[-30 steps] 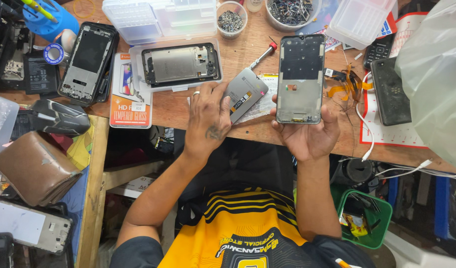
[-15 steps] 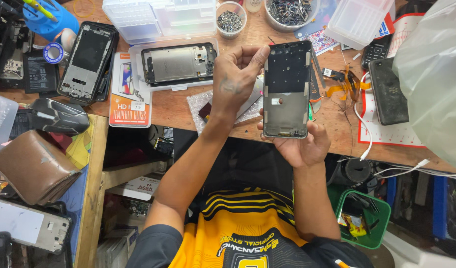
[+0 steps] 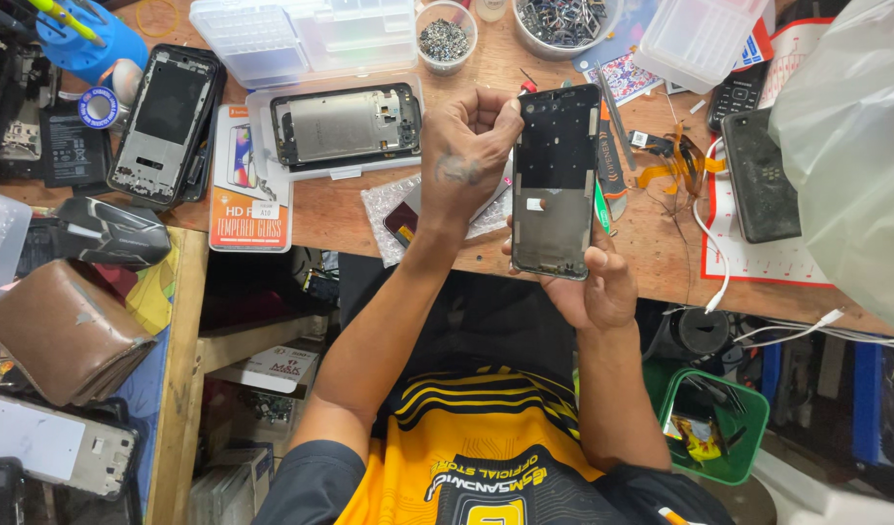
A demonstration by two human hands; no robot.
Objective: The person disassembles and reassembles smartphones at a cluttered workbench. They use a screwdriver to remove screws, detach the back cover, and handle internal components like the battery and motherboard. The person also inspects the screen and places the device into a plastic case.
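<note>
Phone repair workshop; wooden bench [image 3: 369,219], opened phone frames [image 3: 167,112], bowls of screws [image 3: 445,39], clear parts boxes [image 3: 301,34], loose flex cables [image 3: 675,156]

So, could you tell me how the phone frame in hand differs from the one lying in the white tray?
The held phone frame stands lengthwise away from the person, gripped by the right hand with the left hand at its top corner. The tray frame lies crosswise, untouched, its inside silvery rather than dark. Both are bare, black-edged shells.

A black and grey phone frame [image 3: 554,185] is seen over a brown wooden table [image 3: 340,209]. A yellow jersey [image 3: 476,457] is striped in black. A green basket [image 3: 719,428] is noted.
</note>
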